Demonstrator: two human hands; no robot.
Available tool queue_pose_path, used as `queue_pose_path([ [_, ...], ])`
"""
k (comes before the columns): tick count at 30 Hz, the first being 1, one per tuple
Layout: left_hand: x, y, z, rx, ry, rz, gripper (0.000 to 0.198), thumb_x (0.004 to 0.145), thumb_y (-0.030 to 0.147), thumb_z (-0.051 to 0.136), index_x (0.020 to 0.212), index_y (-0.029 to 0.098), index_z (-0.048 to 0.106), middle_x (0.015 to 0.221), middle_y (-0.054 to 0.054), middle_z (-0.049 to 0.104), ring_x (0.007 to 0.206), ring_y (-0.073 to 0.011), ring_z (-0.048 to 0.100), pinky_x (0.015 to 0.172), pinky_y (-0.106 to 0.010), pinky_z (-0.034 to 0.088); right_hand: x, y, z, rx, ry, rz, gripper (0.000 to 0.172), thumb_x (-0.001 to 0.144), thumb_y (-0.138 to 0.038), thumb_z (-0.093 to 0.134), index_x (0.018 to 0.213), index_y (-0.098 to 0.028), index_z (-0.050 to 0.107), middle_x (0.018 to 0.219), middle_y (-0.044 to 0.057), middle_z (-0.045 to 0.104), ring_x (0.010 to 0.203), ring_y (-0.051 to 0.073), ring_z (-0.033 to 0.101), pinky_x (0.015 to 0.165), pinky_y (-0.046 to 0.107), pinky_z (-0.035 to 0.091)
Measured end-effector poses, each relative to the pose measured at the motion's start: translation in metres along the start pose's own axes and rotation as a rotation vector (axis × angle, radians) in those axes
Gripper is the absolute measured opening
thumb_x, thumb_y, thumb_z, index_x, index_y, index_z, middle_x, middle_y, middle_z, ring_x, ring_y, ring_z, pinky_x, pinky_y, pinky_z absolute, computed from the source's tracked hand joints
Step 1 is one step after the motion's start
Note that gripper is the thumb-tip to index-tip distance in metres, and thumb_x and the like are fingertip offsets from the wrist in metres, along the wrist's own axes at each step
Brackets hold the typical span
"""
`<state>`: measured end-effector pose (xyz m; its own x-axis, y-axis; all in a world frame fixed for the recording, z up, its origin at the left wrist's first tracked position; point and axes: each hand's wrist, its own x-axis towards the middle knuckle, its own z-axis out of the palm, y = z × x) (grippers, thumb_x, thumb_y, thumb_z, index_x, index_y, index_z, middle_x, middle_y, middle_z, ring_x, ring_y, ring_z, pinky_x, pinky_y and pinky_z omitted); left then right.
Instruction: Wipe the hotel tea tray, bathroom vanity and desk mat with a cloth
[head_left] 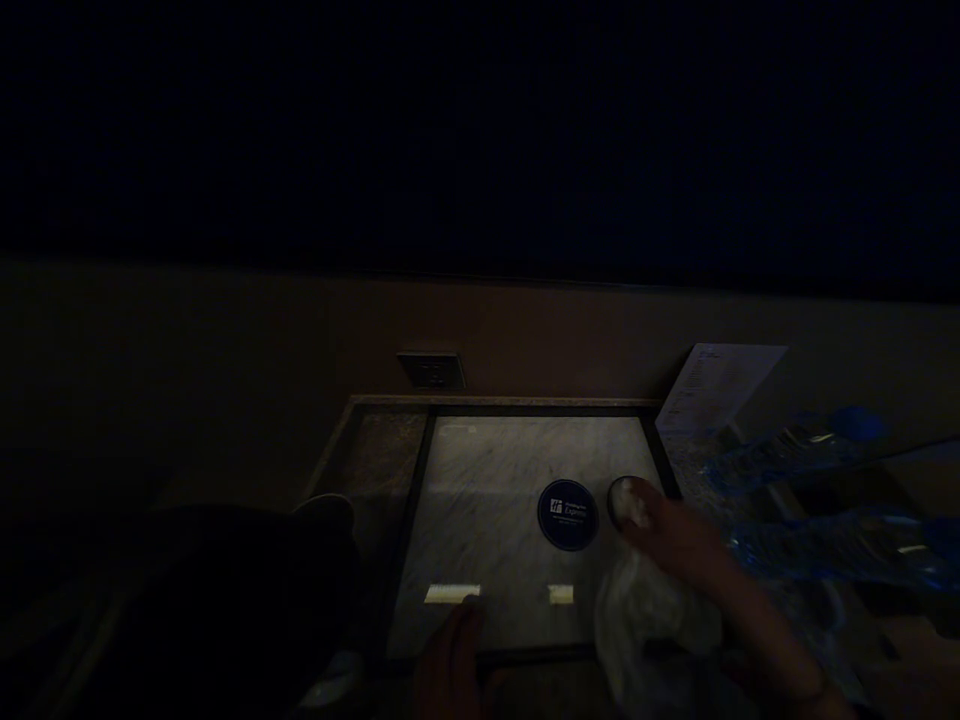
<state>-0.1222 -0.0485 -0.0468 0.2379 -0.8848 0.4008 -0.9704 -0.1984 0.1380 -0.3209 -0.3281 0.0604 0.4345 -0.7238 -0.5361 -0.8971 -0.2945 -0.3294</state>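
Dim shot: right hand (675,540) reaches to 2 o'clock on the tray (480,470), fingers on a small round lid-like disc (628,500), just beside the blue coaster (568,514); grip can't tell. Left hand (450,660) at 6 o'clock, fingertips touching a white packet (451,594), grip unclear; tray sits on worktop (367,450).

Hotel room, dim: branded hotel coaster (568,514) on marble-look tray (480,480), wrapped sachets (451,594), wall outlet (431,371) at 12 o'clock.
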Motion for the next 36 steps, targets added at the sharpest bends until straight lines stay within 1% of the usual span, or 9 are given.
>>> queue_pose_path([
  [3,-0.001,0.002,-0.001,0.009,-0.024,0.002,0.036,0.097,0.036,0.049,0.129,0.018,0.052,0.114,-0.013,0.068,0.096,-0.0268,0.066,0.078,-0.038,0.054,0.002,-0.002,0.014,-0.253,0.160,0.153,0.055,0.090,-0.029,0.048,0.144,-0.018,0.042,0.132,0.020,0.054,0.107,0.035,0.065,0.082,0.043,0.052],
  [8,-0.002,0.001,-0.002,0.016,-0.036,0.019,0.039,0.098,0.037,0.049,0.132,0.018,0.051,0.117,-0.012,0.068,0.099,-0.0259,0.066,0.081,-0.037,0.054,-0.030,-0.004,0.045,-0.247,0.016,0.040,0.059,0.087,-0.033,0.056,0.144,-0.022,0.045,0.145,0.019,0.046,0.111,0.034,0.064,0.083,0.045,0.054],
  [11,-0.002,0.003,-0.003,0.015,-0.045,0.019,0.037,0.097,0.033,0.050,0.131,0.019,0.052,0.118,-0.011,0.068,0.099,-0.0250,0.066,0.082,-0.036,0.054,-0.033,0.012,0.035,-0.174,-0.052,-0.033,0.052,0.085,-0.033,0.056,0.136,-0.025,0.055,0.138,0.015,0.057,0.111,0.033,0.065,0.089,0.045,0.053],
  [15,0.000,0.004,-0.004,0.038,-0.059,0.012,0.036,0.095,0.027,0.052,0.131,0.019,0.052,0.116,-0.011,0.069,0.099,-0.0253,0.066,0.082,-0.037,0.053,0.001,0.023,0.012,-0.070,0.150,0.002,0.055,0.088,-0.028,0.052,0.142,-0.021,0.050,0.143,0.015,0.052,0.119,0.031,0.061,0.098,0.042,0.049],
  [20,0.003,0.003,-0.006,0.066,-0.018,0.071,0.032,0.098,0.031,0.048,0.126,0.018,0.055,0.111,-0.010,0.070,0.094,-0.0240,0.066,0.078,-0.035,0.052,0.022,-0.016,0.029,0.054,0.132,-0.130,0.052,0.083,-0.021,0.054,0.135,-0.021,0.057,0.136,0.012,0.055,0.116,0.027,0.060,0.100,0.040,0.049],
  [25,0.007,0.013,-0.013,0.093,-0.061,0.011,0.018,0.094,0.026,0.057,0.111,0.020,0.061,0.105,-0.008,0.070,0.093,-0.0225,0.065,0.082,-0.033,0.048,-0.004,-0.064,0.075,0.002,0.210,-0.283,0.060,0.085,-0.029,0.053,0.144,-0.030,0.048,0.151,0.012,0.043,0.134,0.038,0.043,0.098,0.051,0.049],
  [28,0.009,0.019,-0.016,0.066,-0.105,-0.012,0.010,0.089,0.022,0.065,0.099,0.023,0.064,0.094,-0.002,0.071,0.086,-0.0204,0.064,0.082,-0.033,0.044,-0.017,-0.073,0.084,-0.013,0.087,-0.373,0.068,0.073,-0.022,0.060,0.140,-0.031,0.053,0.152,0.011,0.044,0.136,0.040,0.042,0.099,0.052,0.049],
  [32,0.010,0.025,-0.016,0.026,-0.128,-0.016,0.018,0.084,0.020,0.075,0.097,0.029,0.066,0.095,0.005,0.073,0.088,-0.0192,0.063,0.086,-0.036,0.038,-0.029,-0.053,0.056,0.248,-0.185,-0.541,0.063,0.062,-0.018,0.059,0.124,-0.027,0.067,0.130,0.007,0.065,0.115,0.027,0.062,0.101,0.041,0.049],
  [36,0.015,0.037,-0.010,0.008,-0.116,0.044,0.025,0.077,0.029,0.082,0.096,0.029,0.065,0.097,0.007,0.072,0.091,-0.0198,0.062,0.091,-0.036,0.036,-0.058,0.030,0.040,0.534,-0.233,-0.505,0.055,0.073,-0.035,0.059,0.127,-0.026,0.065,0.134,0.008,0.063,0.125,0.027,0.058,0.107,0.043,0.045],
])
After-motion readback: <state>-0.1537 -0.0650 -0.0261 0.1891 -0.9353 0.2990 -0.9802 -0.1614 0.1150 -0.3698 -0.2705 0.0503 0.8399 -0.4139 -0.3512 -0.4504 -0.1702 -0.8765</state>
